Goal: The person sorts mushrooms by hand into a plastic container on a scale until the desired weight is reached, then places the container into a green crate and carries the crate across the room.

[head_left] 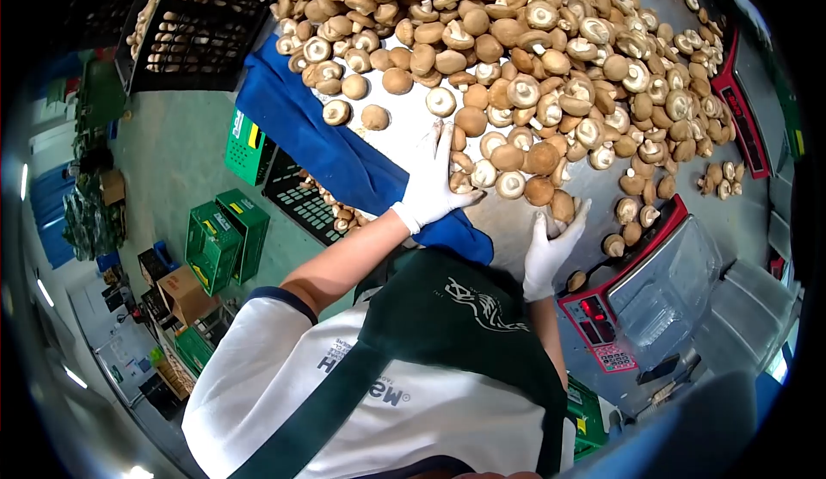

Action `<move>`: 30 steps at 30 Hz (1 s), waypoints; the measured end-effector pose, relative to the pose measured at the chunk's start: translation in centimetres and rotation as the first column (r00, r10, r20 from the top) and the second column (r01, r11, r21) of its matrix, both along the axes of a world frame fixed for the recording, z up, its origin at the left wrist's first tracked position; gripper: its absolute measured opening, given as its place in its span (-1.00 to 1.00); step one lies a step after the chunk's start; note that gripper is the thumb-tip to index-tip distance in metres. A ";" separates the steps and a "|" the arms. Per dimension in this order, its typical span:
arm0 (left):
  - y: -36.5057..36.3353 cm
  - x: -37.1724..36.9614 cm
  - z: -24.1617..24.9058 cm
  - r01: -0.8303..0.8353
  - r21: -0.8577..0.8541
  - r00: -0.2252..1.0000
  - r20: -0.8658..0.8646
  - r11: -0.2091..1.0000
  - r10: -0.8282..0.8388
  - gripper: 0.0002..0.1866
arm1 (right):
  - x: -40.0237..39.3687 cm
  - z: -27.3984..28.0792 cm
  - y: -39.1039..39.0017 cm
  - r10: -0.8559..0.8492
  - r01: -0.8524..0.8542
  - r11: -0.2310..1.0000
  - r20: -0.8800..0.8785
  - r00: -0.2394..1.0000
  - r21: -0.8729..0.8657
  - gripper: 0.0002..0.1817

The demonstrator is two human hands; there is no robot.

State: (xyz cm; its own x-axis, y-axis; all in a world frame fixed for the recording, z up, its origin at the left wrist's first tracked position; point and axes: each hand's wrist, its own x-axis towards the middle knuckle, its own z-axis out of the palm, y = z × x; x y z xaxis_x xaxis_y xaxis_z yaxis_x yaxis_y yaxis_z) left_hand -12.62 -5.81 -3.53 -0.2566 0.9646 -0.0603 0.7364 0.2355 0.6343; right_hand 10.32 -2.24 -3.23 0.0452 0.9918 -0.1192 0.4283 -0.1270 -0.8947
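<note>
"Across a metal surface (508, 231), mushrooms (508, 33) lie heaped, caps and stems tangled. What threatens the pile?"

"Its own loose slope. A mushroom pulled from low down could bring those above sliding toward the near edge and onto the floor."

"And at the worker's fingers?"

"A brown mushroom (563, 204) sits at the heap's near side, between the thumb and fingers of the gloved right hand (547, 251). That grip is narrow and curved; whether it presses or merely surrounds the cap, I cannot tell. Squeezed hard, the cap could bruise; held loosely, it could roll away."

"The other hand?"

"The gloved left hand (430, 182) is spread wide with nothing visible in its grip, its thumb near pale caps at the heap's edge. A broad sweep from there could snap stems or scatter the caps."

"Farther out, at left?"

"A blue cloth (344, 160) runs along the edge, close by the left wrist. If the wrist snags it, it could drag mushrooms over, toward a black crate (301, 199) below."

"And at right?"

"A red-trimmed scale (595, 309), with a stray mushroom (576, 281) at its side. A backward swing of the right hand could knock that one off, or bump the scale and upset its reading."
</note>
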 end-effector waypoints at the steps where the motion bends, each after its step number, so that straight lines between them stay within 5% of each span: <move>1: 0.3 0.6 -0.3 -0.008 0.057 1.000 -0.020 0.998 0.009 0.30 | -0.6 -0.1 0.7 0.011 -0.011 1.000 0.019 1.000 0.001 -0.10; 3: 1.4 2.4 -0.3 -0.176 -0.108 0.897 0.392 0.978 0.205 0.24 | -2.1 -0.9 1.7 -0.027 0.027 0.995 -0.004 1.000 0.093 -0.12; 6: 3.3 5.7 -4.5 -0.337 0.140 0.714 0.683 0.931 0.155 0.12 | -4.4 -2.2 3.2 -0.059 0.086 0.986 -0.190 0.980 0.141 -0.17; 8: 5.0 6.6 -4.1 -0.423 0.204 0.677 0.719 0.883 0.158 0.07 | -5.6 -1.7 4.7 -0.040 0.039 0.977 0.002 0.999 0.208 -0.19; 9: 6.0 6.8 -2.7 -0.420 0.220 0.740 0.645 0.881 0.191 0.06 | -6.3 -1.8 5.1 -0.075 0.085 0.968 -0.049 0.996 0.237 -0.22; 13: 8.4 7.5 -2.7 -0.547 0.247 0.613 0.769 0.799 0.182 0.02 | -7.5 -0.9 7.4 -0.129 0.191 0.974 -0.396 0.909 0.121 -0.29; 18: 9.7 6.9 -1.1 -0.618 0.110 0.304 0.947 0.779 0.107 -0.07 | -8.0 -1.5 9.4 0.011 0.060 0.980 -0.349 0.937 0.191 -0.39; 21: 8.1 6.2 -2.6 -0.491 0.202 0.587 0.795 0.847 0.150 -0.09 | -7.3 -1.8 8.0 0.073 -0.014 0.975 -0.262 0.962 0.220 -0.44; 24: 6.3 6.5 -2.7 -0.441 0.150 0.513 0.851 0.885 0.111 -0.17 | -7.1 -2.1 5.4 0.082 -0.015 0.979 -0.326 0.942 0.203 -0.45; 25: 6.0 6.5 -3.4 -0.450 0.151 0.572 0.806 0.880 0.153 -0.30 | -7.2 -1.8 4.8 0.068 -0.004 0.975 -0.286 0.956 0.220 -0.45; 27: 5.0 6.8 -3.1 -0.457 -0.023 0.368 0.905 0.889 0.213 -0.40 | -7.5 -1.0 3.8 0.063 -0.014 0.980 -0.242 0.968 0.197 -0.47; 30: 4.0 7.1 -0.1 -0.417 0.026 0.447 0.876 0.909 0.180 -0.55 | -7.6 -0.2 2.1 0.042 -0.019 0.988 -0.149 0.988 0.153 -0.51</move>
State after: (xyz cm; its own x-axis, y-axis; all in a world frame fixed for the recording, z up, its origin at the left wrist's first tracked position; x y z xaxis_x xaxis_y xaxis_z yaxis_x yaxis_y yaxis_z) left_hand -5.47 -1.78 -3.58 -0.4689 0.8531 -0.2289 -0.2709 0.1078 0.9565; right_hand 2.67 -0.13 -3.46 0.0075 0.9996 0.0288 0.2878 0.0255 -0.9574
